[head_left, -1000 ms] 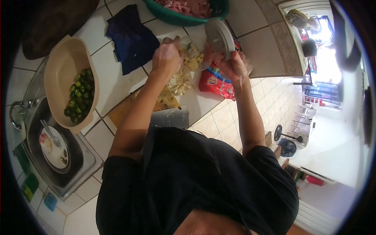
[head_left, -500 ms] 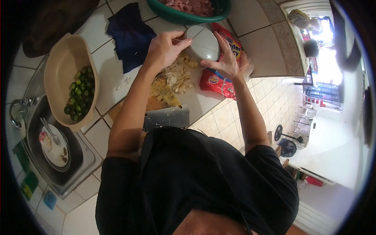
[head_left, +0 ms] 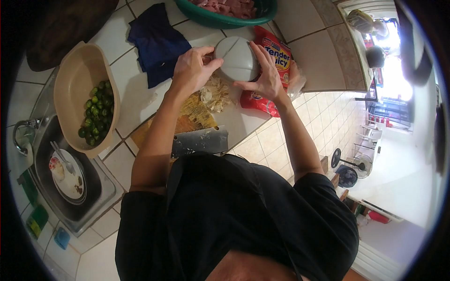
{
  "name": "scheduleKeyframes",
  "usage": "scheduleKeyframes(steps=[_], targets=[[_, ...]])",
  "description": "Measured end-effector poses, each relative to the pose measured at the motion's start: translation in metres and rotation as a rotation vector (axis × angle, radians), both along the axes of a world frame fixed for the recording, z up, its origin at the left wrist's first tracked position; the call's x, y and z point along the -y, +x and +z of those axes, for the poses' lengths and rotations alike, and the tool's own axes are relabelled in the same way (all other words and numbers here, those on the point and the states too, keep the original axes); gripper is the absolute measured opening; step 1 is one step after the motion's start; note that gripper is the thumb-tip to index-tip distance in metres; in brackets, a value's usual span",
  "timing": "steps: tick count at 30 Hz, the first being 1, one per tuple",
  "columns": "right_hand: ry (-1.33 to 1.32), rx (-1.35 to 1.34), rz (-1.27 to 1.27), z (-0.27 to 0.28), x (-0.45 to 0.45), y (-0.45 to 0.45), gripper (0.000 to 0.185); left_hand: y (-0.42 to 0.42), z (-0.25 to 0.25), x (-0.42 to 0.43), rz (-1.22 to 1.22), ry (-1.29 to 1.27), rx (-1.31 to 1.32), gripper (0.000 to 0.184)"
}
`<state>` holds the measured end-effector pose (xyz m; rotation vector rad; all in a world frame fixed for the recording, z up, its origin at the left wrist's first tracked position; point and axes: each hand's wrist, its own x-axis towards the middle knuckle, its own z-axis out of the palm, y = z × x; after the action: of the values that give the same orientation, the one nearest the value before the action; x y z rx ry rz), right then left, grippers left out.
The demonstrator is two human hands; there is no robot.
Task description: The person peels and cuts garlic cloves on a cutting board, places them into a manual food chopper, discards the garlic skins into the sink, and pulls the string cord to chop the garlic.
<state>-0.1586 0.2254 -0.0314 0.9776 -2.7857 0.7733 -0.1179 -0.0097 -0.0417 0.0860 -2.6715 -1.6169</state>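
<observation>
A greyish-white bowl (head_left: 238, 61), its rounded outer side toward me and a dark line across it, is held between my two hands above the counter. My left hand (head_left: 193, 68) grips its left edge, thumb and fingers closed together there. On the opposite side, my right hand (head_left: 265, 75) spans the bowl with thumb and fingers. Below it lies a pile of pale peelings (head_left: 216, 95), partly covered by the bowl. A yellowish-brown cutting board (head_left: 197, 114) and a wide cleaver blade (head_left: 201, 140) are nearer my body. What the bowl contains is hidden.
Red printed food packs (head_left: 276, 56) lie right of the bowl, near the counter edge. A green basin (head_left: 225, 21) of cut meat stands behind. Leftward are a dark blue cloth (head_left: 157, 44), a beige tub (head_left: 70, 89) with small green fruits, and a sink (head_left: 96, 196) with dishes.
Both hands have brought the bowl slightly toward me, with its outer side turned more to view. More of the red pack's lettering shows, and the bowl hides more of the peelings' far side.
</observation>
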Motion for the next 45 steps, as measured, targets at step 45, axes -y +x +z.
scheduleKeyframes(steps=[45], targets=[[-0.022,-0.028,0.105,0.013,0.022,-0.017,0.060,-0.004,-0.042,-0.012,0.075,-0.274,-0.446,0.078]])
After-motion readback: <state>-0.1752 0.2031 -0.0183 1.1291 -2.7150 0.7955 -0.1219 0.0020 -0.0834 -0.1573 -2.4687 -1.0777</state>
